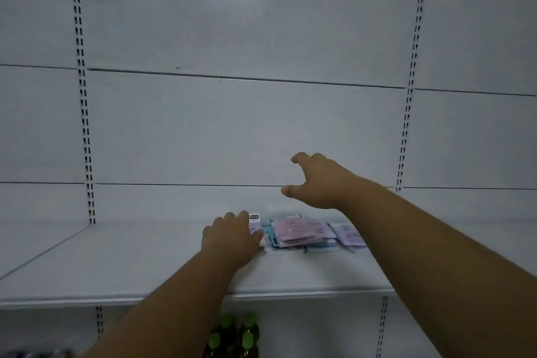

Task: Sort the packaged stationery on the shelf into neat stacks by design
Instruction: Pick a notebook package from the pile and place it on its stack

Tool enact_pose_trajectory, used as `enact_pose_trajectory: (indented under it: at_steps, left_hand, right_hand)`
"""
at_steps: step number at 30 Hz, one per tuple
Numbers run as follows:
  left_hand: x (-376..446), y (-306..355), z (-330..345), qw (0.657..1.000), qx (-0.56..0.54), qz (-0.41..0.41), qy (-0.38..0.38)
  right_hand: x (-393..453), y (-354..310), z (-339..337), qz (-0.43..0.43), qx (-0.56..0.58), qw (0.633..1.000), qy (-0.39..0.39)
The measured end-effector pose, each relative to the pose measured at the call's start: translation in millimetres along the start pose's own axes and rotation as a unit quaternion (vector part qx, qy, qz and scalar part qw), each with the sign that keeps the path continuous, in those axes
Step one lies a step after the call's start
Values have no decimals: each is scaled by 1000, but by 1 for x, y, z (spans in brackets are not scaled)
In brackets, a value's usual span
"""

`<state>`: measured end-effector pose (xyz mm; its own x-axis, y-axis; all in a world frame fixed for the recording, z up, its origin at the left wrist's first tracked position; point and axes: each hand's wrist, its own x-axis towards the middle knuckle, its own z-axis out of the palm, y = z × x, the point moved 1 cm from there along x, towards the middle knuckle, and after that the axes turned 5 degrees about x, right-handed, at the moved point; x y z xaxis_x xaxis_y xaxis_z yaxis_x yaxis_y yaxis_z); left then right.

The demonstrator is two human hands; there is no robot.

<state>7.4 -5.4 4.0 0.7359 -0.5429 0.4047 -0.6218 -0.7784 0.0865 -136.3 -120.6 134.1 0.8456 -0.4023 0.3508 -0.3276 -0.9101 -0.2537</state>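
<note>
Packaged stationery (299,232): loose pile on the shelf (116,264), lying just right of the left hand (232,237), which is laid flat on a white packet (255,224). Right hand (315,183): raised above the pile, fingers spread, nothing held.

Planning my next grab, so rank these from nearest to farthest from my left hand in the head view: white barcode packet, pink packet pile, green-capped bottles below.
1. white barcode packet, under the left hand.
2. pink packet pile, just right.
3. green-capped bottles, lower shelf.

pink packets (299,231), blue packets (316,247), white shelf (145,267)
</note>
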Motion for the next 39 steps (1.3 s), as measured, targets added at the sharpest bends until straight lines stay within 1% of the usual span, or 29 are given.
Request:
enact_pose_trajectory:
  at_steps: [4,5,8,15,17,18,20,22,24,26,28,29,31,34,36,39]
  left_hand:
    - [24,8,9,992,25,-112,-51]
    - [27,10,11,989,32,-125,-71]
    - [33,8,20,983,41,-140,-113]
    - [51,-1,15,963,-51,-203,-170]
    - [55,0,9,963,-104,-203,-146]
    - [55,1,3,961,-134,-209,-121]
    - [58,0,-2,945,-217,-240,-52]
    - [55,-2,-5,912,-320,-254,25]
    - [47,-1,-12,868,-431,-239,68]
    - [37,3,-21,818,-528,-214,75]
    - [27,6,-33,784,-587,-184,80]
    - [23,6,-37,773,-605,-174,82]
    - [15,5,-44,762,-623,-153,83]
    - [3,3,-52,761,-630,-133,77]
    - [-3,-2,-55,760,-635,-124,67]
    - [-12,-10,-57,754,-645,-112,59]
  right_hand:
    - [37,15,11,-12,-2,1000,-16]
    - [46,18,16,-15,4,1000,-20]
    - [60,23,29,-24,14,999,-30]
    - [74,35,48,-28,36,998,-39]
    - [75,38,54,-26,36,998,-43]
    - [75,41,57,-23,37,998,-47]
    - [75,46,66,-16,37,998,-55]
    - [76,52,77,-5,28,997,-68]
    - [76,58,90,10,16,997,-78]
    - [75,64,104,31,-4,995,-93]
    - [73,68,118,57,-27,992,-111]
    - [73,69,125,68,-40,989,-123]
    - [74,70,136,86,-66,984,-140]
    - [78,64,141,106,-81,982,-130]
    - [79,59,140,120,-68,982,-126]
    - [80,52,137,153,-14,982,-108]
